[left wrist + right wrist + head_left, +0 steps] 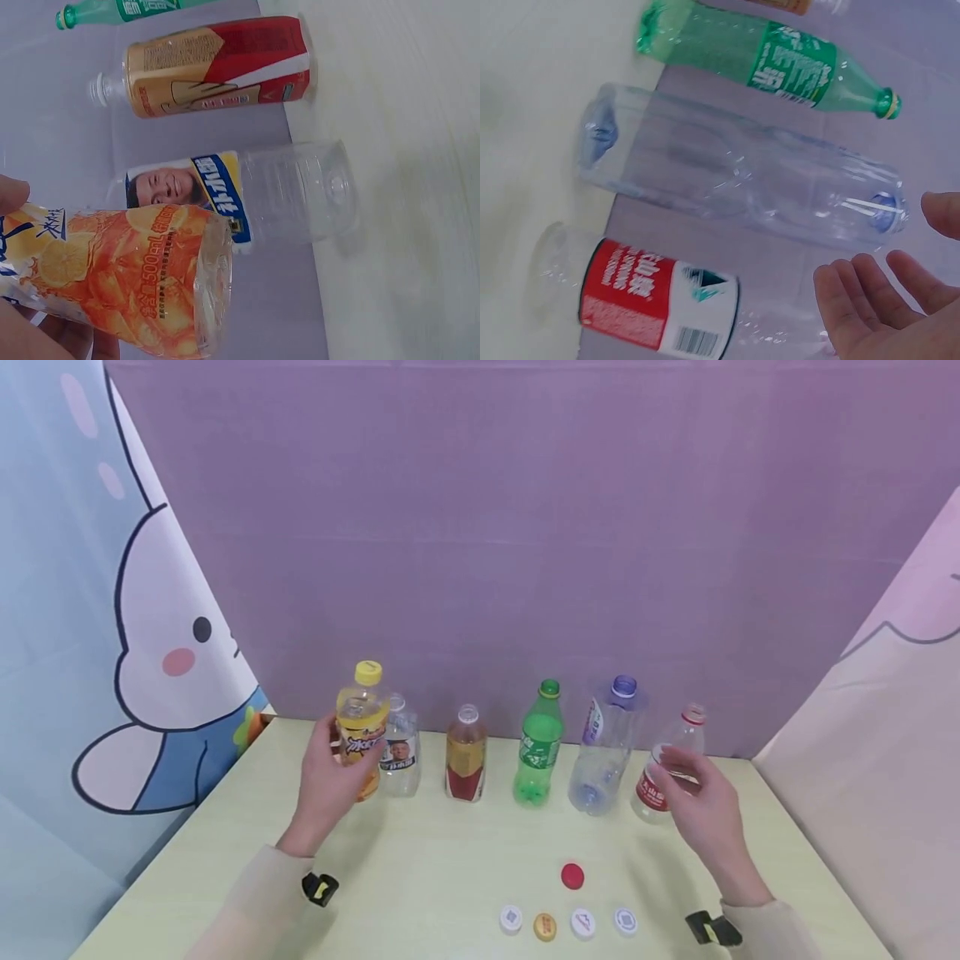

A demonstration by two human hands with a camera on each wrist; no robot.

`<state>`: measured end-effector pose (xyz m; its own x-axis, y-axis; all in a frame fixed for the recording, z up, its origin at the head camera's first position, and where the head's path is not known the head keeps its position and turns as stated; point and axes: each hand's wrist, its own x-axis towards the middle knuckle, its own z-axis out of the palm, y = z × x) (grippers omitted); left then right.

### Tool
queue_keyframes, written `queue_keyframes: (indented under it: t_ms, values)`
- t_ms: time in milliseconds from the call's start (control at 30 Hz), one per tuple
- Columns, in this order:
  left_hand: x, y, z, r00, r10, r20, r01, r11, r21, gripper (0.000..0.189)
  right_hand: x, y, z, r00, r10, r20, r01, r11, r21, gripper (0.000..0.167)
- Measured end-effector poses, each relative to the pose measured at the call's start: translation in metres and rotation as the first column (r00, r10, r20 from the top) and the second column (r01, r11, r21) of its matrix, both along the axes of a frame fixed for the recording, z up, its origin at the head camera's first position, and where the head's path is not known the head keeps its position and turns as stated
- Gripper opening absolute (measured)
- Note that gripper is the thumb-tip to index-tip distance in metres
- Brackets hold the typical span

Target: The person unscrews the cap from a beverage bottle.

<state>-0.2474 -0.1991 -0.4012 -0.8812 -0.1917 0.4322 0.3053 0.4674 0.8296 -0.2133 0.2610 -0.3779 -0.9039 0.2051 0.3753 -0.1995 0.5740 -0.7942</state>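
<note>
My left hand (330,789) grips a bottle (361,727) with a yellow cap and an orange iced-drink label, raised above the table at the left. Behind it stands a clear bottle (300,191) with a face on its label. My right hand (708,814) is in front of a clear bottle with a red and white label (660,300), at the row's right end. Its fingers (862,292) are loosely bent and apart from the thumb, with nothing between them. That bottle shows no cap.
A gold and red bottle (467,760), a green bottle (538,743) and a tall clear bottle (603,752), all uncapped, stand mid-row. In front lie a red cap (572,876), a gold cap (545,927) and several white caps (582,924). A purple curtain (510,543) hangs behind the table.
</note>
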Motion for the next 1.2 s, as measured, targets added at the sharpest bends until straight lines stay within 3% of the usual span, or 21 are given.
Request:
queue_keyframes:
  t_ms: [233, 567, 933, 1200]
  values:
    - [0.007, 0.013, 0.0, 0.998, -0.036, -0.05, 0.032, 0.996, -0.081, 0.075, 0.01, -0.013, 0.007, 0.995, 0.068, -0.068, -0.07, 0.997, -0.017, 0.037]
    - [0.02, 0.034, 0.003, 0.982, -0.136, -0.13, 0.112, 0.978, -0.177, 0.073, 0.023, -0.034, 0.015, 0.964, 0.201, -0.173, -0.207, 0.978, -0.018, 0.029]
    - [0.032, 0.057, 0.01, 0.943, -0.268, -0.197, 0.215, 0.943, -0.255, 0.076, 0.04, -0.06, 0.024, 0.927, 0.32, -0.196, -0.322, 0.946, 0.024, 0.031]
    - [0.038, 0.076, 0.009, 0.919, -0.286, -0.272, 0.187, 0.922, -0.34, 0.076, 0.046, -0.074, 0.032, 0.893, 0.396, -0.215, -0.399, 0.916, 0.028, 0.032]
